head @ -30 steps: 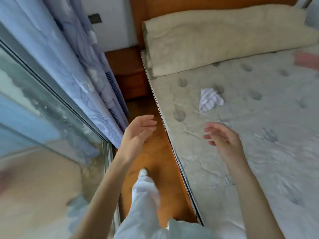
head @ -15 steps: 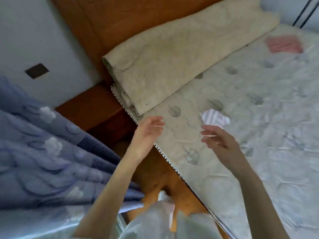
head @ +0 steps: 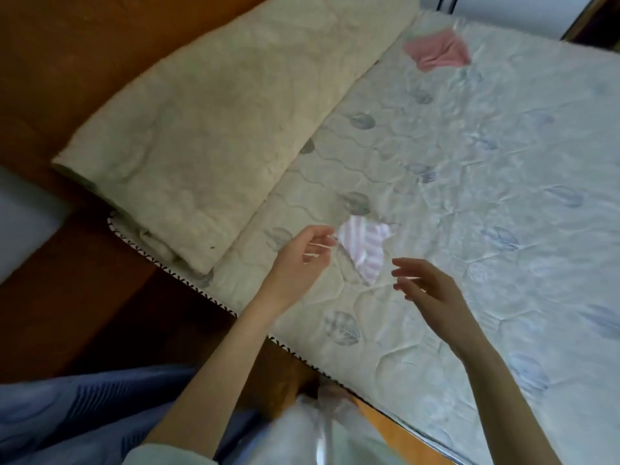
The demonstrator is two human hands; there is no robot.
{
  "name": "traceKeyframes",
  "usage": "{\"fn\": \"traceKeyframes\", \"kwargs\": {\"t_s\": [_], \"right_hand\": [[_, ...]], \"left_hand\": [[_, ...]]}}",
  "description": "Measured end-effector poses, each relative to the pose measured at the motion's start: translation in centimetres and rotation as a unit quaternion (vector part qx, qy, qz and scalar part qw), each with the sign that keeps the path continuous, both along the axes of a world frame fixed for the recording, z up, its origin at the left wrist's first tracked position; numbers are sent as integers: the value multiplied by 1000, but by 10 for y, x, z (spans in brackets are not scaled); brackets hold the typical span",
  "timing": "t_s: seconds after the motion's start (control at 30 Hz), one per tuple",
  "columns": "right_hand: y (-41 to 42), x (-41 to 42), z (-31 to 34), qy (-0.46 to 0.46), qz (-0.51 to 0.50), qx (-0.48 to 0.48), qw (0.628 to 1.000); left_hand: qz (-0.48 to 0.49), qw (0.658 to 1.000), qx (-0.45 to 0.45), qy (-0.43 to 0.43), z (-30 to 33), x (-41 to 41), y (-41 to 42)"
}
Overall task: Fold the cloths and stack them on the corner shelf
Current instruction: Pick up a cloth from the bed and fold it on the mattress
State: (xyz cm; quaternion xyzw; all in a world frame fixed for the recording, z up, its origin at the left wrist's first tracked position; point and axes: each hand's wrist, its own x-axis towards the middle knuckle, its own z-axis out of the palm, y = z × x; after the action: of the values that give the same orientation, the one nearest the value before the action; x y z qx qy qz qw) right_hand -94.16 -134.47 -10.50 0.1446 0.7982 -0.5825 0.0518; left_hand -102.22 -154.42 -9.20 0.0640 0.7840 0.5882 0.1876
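A small pink-and-white striped cloth lies crumpled on the mattress. My left hand hovers just left of it, fingers apart, fingertips almost at its edge. My right hand is open just right of and below the cloth, holding nothing. A second, pink cloth lies far back on the mattress. The corner shelf is not in view.
A rolled beige quilt lies along the wooden headboard. A wooden bedside surface sits left of the bed. A blue curtain hangs at the lower left.
The view has swung toward the bed. Both hands have moved forward over the mattress and now flank the striped cloth.
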Motion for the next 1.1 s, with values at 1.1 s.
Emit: {"fn": "traceKeyframes", "kwargs": {"t_s": [1.1], "right_hand": [[-23, -117, -423, -26, -207, 411, 888]], "left_hand": [[-538, 547, -321, 555, -408, -213, 124]]}}
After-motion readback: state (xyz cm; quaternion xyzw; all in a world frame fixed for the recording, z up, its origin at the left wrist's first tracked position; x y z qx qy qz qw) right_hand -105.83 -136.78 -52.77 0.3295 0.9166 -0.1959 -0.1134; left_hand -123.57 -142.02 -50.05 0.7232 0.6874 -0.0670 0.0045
